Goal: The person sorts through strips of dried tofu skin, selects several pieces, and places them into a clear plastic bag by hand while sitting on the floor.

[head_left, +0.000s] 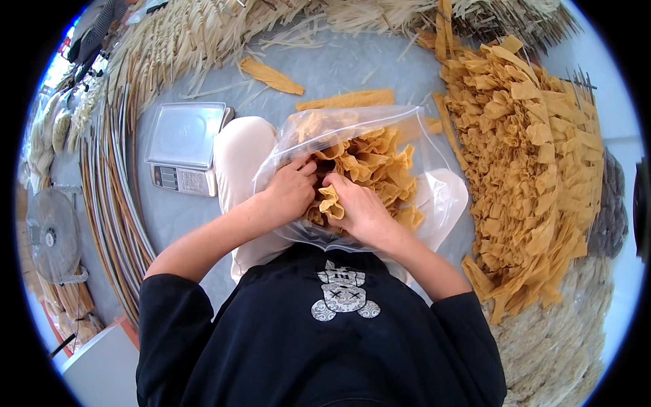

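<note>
A clear zip bag lies open across my lap, filled with ruffled yellow-brown dried strips. My left hand reaches into the bag's left side with its fingers curled against the strips; the fingertips are partly hidden. My right hand is inside too, closed around a ruffled strip whose curled end shows beside the thumb. Both hands are close together, left one slightly farther from me.
A digital scale rests on the grey floor at left, beside long thin rods. A large heap of ruffled yellow-brown strips stands at right. Flat yellow-brown pieces lie beyond the bag. Pale strips line the far side; a round fan stands far left.
</note>
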Demonstrator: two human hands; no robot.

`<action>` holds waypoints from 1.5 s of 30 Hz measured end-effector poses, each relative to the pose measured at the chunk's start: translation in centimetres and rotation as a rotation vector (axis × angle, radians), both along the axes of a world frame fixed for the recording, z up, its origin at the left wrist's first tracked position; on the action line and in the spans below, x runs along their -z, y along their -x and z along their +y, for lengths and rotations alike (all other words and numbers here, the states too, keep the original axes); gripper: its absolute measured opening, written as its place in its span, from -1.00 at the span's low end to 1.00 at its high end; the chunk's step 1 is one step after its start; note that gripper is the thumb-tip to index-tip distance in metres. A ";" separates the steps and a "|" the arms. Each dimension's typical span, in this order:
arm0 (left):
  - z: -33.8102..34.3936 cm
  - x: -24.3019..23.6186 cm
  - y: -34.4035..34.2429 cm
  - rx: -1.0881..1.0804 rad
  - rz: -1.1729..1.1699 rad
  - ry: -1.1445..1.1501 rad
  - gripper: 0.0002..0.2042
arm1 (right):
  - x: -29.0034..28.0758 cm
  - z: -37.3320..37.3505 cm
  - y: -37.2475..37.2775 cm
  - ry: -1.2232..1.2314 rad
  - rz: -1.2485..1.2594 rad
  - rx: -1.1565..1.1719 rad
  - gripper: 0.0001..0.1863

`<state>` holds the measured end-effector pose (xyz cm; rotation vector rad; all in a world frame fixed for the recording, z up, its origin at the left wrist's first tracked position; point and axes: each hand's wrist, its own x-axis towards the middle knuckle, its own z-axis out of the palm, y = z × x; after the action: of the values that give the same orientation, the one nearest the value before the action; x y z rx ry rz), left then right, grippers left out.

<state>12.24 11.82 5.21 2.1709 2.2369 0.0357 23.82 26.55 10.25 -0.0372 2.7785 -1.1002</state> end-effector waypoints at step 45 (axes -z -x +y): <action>-0.9 -11.5 0.2 -0.710 -0.624 -0.621 -0.92 | 1.7 0.9 2.0 -0.090 0.201 0.061 -0.44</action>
<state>12.09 10.91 16.75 1.0797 2.5947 1.3413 21.86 27.44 8.56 -0.0559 3.0235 -1.0361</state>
